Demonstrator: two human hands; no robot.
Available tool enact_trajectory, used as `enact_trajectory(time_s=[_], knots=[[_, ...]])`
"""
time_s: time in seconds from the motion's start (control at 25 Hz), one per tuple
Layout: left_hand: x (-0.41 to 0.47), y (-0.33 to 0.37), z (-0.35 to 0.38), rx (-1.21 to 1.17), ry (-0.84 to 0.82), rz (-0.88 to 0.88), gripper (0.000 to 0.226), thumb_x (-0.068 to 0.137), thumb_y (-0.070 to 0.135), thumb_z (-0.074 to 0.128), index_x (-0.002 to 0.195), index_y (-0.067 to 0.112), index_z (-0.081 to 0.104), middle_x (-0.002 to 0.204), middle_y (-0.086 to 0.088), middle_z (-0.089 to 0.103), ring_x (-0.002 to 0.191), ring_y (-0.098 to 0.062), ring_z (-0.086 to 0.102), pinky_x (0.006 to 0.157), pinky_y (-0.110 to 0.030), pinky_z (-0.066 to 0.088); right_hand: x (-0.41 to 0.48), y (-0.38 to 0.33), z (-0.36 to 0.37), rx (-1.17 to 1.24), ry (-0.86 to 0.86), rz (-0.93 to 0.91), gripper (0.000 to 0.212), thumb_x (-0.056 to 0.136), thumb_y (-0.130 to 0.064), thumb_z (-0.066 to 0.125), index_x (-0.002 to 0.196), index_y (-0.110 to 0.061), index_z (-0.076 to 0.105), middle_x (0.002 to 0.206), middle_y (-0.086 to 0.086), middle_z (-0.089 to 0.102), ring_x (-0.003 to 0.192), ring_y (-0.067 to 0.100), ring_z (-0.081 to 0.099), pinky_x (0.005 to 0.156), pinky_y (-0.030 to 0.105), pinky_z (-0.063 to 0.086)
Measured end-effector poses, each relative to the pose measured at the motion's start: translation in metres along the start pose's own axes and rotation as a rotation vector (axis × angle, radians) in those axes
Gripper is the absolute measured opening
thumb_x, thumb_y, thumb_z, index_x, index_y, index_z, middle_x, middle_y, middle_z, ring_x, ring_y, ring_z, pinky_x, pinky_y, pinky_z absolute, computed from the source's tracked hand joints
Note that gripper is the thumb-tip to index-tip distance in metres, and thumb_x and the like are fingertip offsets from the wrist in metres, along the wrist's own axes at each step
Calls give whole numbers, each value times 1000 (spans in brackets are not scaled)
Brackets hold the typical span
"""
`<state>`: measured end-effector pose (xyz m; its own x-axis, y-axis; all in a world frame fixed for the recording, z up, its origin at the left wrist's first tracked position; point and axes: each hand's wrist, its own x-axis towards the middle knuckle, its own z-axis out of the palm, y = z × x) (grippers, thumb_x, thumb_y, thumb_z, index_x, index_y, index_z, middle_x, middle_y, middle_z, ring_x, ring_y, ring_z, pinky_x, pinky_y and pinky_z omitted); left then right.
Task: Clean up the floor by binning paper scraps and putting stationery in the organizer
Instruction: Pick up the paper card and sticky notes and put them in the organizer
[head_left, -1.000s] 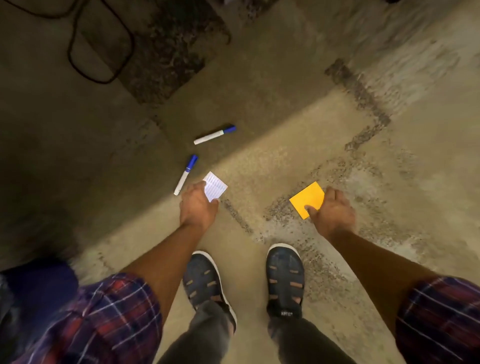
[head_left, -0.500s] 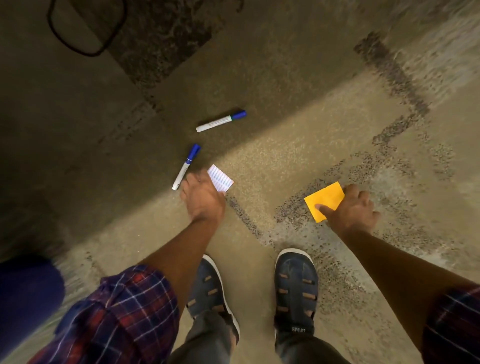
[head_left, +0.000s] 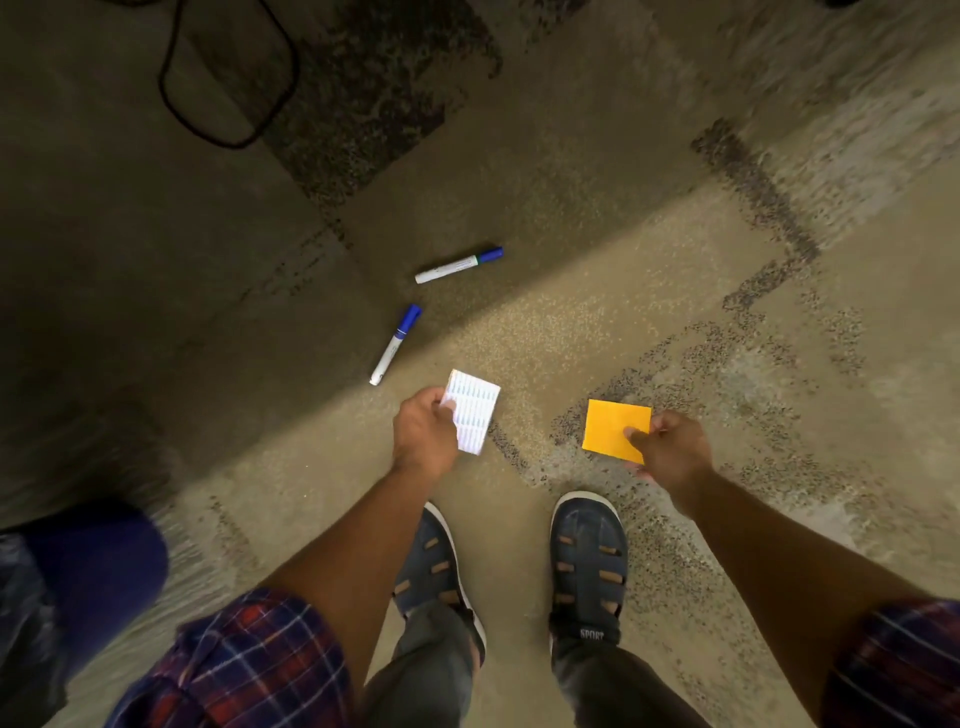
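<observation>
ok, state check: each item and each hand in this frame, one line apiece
left hand: closed, pinching the white lined scrap
white lined scrap: held by one edge, flat, not crumpled
right hand: closed, pinching the orange scrap
orange scrap: held at its corner, flat
near marker: lying on the floor, blue cap on
far marker: lying on the floor, blue cap on
black cable: looped loose on the floor

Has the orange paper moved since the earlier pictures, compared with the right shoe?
Yes. The orange paper, pinched by the right hand, now sits directly above the right shoe; earlier it lay further right.
</observation>
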<state>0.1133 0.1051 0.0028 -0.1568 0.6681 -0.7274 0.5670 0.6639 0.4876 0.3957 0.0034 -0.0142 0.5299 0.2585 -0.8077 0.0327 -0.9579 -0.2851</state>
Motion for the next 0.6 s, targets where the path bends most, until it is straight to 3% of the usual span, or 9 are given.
enact_trajectory(time_s=[0.08, 0.16, 0.28, 0.48, 0.6], knots=[[-23, 8, -7, -78, -27, -55, 25, 102, 13, 53, 88, 19, 73, 85, -2, 78, 81, -28, 76, 66, -30, 59, -28, -13, -7, 108, -40, 15, 9, 96, -11, 67, 90, -14, 62, 96, 16, 71, 69, 36, 74, 65, 50, 62], [-49, 23, -18, -177, -72, -79, 28, 103, 15, 51, 89, 22, 74, 90, -4, 81, 86, -29, 79, 73, -44, 64, -61, -34, -18, 177, -64, 3, 9, 100, -11, 61, 104, -17, 66, 92, 11, 73, 64, 29, 73, 61, 41, 61], [-91, 56, -40, -335, -123, -161, 31, 106, 20, 54, 90, 37, 75, 86, 7, 82, 78, -15, 80, 59, -35, 64, -110, -67, -34, 203, -115, -68, 17, 102, -15, 57, 98, -30, 63, 88, 3, 75, 64, 24, 76, 52, 32, 57], [-166, 118, -98, -441, -85, -166, 22, 109, 20, 49, 105, 24, 70, 96, -3, 81, 79, -20, 79, 59, -35, 64, -204, -119, -71, 176, -148, -300, 17, 104, -16, 53, 100, -30, 63, 74, 7, 71, 55, 24, 65, 47, 30, 49], [-214, 153, -144, -483, -24, -175, 24, 109, 18, 47, 117, 13, 69, 106, -13, 77, 89, -29, 76, 68, -42, 65, -261, -147, -102, 121, -144, -468, 15, 103, -14, 56, 101, -14, 71, 61, 3, 64, 44, 15, 57, 46, 26, 45]])
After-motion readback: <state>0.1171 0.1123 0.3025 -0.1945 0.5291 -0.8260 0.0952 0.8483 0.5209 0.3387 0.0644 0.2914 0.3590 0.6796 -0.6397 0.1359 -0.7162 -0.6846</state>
